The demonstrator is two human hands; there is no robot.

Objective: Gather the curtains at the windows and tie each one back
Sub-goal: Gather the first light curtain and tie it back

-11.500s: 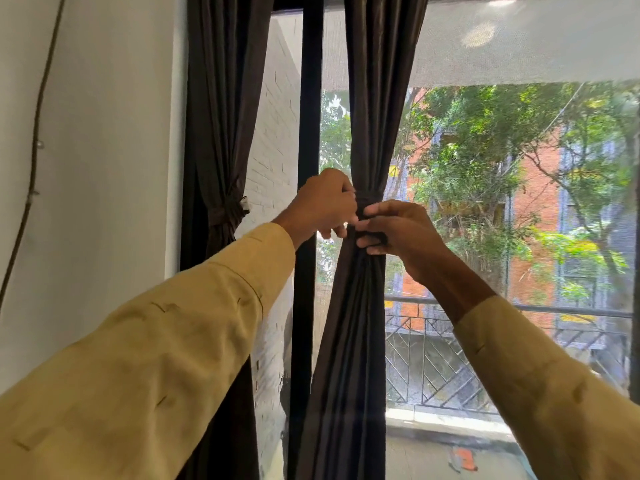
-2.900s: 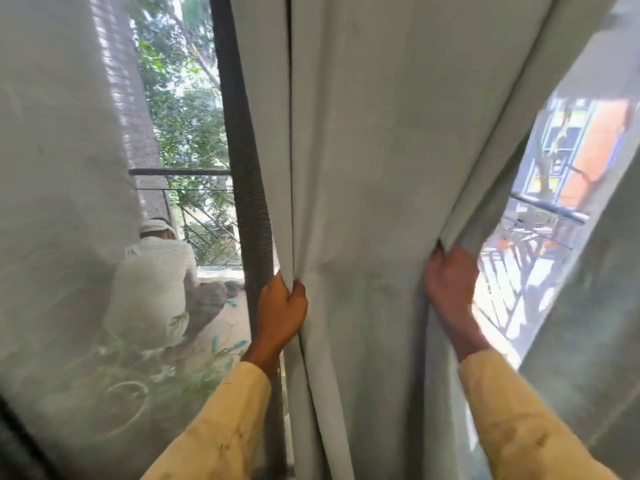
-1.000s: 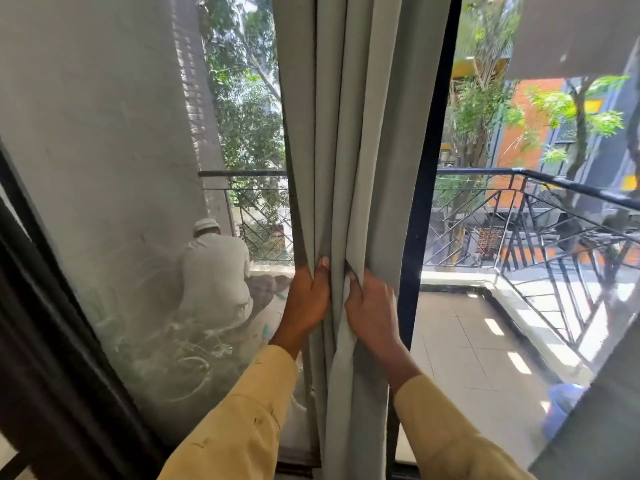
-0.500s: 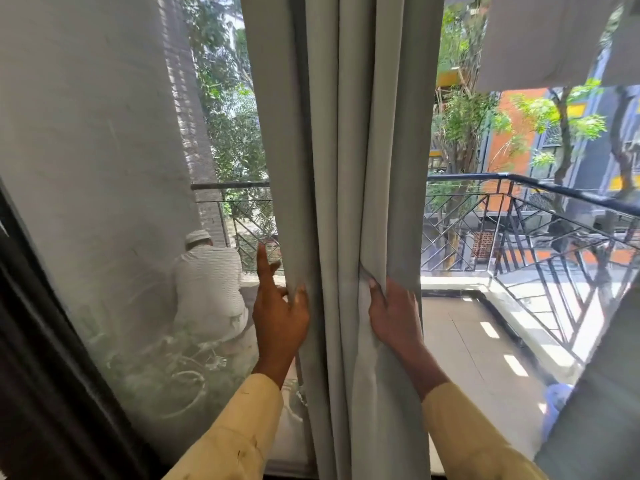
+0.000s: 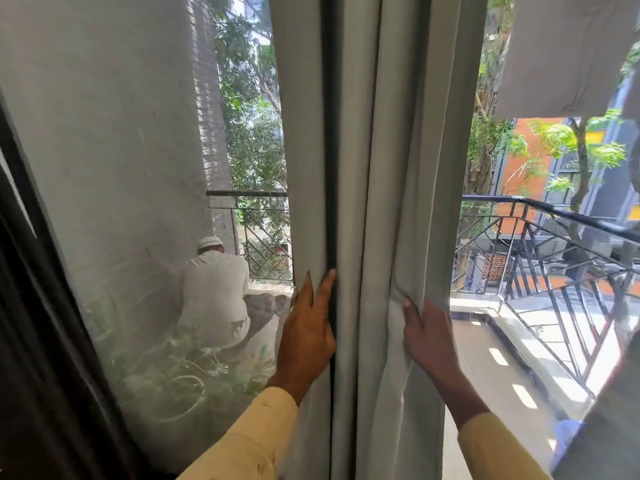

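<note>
left hand [image 5: 306, 337] flat on grey curtain [image 5: 367, 168] | right hand [image 5: 427, 344] grips its right fold

The curtain [image 5: 374, 168] runs off top and bottom edges; behind its right fold the right hand's [image 5: 429, 341] fingers are hidden.

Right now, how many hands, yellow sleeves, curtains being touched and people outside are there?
hands: 2 (left hand, right hand)
yellow sleeves: 2 (left sleeve, right sleeve)
curtain being touched: 1
person outside: 1
Total: 6
</note>
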